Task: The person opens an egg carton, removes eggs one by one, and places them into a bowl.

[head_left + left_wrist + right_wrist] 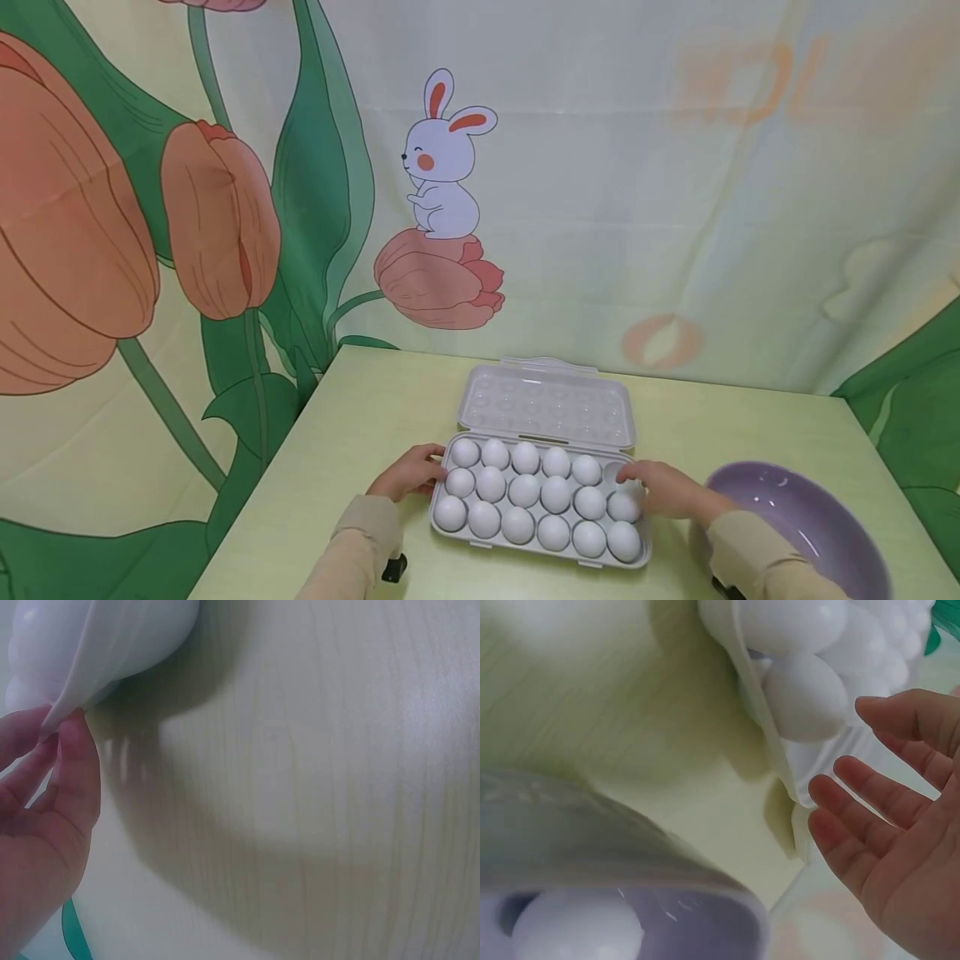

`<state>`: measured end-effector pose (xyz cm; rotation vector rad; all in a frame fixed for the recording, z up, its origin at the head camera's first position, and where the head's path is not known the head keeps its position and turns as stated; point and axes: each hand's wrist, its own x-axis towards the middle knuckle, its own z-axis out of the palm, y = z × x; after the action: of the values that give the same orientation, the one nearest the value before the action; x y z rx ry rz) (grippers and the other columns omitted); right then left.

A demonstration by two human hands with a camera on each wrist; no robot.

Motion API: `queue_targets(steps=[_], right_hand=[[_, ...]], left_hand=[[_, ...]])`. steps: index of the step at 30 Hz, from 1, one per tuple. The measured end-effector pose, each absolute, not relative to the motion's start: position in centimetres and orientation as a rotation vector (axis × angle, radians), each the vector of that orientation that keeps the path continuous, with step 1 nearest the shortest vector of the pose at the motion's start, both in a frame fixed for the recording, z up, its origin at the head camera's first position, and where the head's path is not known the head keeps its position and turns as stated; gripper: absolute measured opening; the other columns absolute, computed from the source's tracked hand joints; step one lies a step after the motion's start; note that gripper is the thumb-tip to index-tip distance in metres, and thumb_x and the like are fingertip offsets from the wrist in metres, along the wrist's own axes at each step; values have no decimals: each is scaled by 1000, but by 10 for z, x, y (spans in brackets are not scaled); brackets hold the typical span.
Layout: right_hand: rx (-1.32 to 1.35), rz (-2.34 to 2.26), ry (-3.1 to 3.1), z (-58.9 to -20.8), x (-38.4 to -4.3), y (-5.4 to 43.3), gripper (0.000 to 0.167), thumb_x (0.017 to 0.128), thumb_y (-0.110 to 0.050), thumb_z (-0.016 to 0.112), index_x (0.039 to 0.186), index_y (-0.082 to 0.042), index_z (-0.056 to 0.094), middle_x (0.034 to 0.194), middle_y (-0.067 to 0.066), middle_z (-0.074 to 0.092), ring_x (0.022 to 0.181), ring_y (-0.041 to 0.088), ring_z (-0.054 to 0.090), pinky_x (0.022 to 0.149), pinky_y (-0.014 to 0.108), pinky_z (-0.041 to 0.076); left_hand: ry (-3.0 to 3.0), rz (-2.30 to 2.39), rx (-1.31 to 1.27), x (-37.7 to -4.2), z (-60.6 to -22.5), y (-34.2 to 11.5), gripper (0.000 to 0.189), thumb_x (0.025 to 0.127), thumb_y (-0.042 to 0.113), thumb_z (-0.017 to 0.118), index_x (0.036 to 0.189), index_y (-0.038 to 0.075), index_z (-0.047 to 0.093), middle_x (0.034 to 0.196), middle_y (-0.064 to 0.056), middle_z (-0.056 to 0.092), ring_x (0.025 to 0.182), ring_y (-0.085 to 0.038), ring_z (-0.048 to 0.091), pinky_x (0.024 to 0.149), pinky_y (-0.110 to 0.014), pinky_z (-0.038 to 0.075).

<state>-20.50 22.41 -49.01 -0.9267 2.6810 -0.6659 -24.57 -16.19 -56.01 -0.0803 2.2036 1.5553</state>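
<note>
A white plastic egg box stands with its lid folded back, its cups full of white eggs except the back right one. My left hand is at the box's left end. In the left wrist view, that hand pinches the rim between thumb and fingers. Over the back right corner is my right hand, fingers spread and slightly bent, holding nothing. Its thumb is beside the nearest egg in the right wrist view.
A purple bowl is right of the egg box, partly behind the right sleeve. Inside it lies a white egg, seen in the right wrist view. The pale wooden table meets a printed curtain at its back edge.
</note>
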Motion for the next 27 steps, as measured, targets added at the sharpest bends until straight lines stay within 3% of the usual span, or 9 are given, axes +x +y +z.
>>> queue_targets(steps=[9,17,27], right_hand=[[-828,-567,2710,-509,-204,215,34,63,7,54,96,-1,61,97,12,61,92,31,57,82,44,43],[-928,-293,2841,-527,-203,211,34,60,2,57,89,-14,64,76,-2,54,68,16,52,58,32,43],[-944,-216,2910,-531,-204,208,34,58,2,58,86,-18,63,73,-2,54,69,19,53,51,33,40]], left_hand=[[2199,1560,-79,-245,-559,-162,39,78,-1,52,116,-4,48,85,-11,57,68,-16,56,60,-30,49],[2209,1539,-76,-243,-557,-161,39,79,0,53,117,-4,48,86,-12,58,70,-16,57,61,-31,49],[2201,1552,-68,-244,-557,-162,38,79,1,53,117,-4,47,86,-11,58,70,-16,57,61,-31,49]])
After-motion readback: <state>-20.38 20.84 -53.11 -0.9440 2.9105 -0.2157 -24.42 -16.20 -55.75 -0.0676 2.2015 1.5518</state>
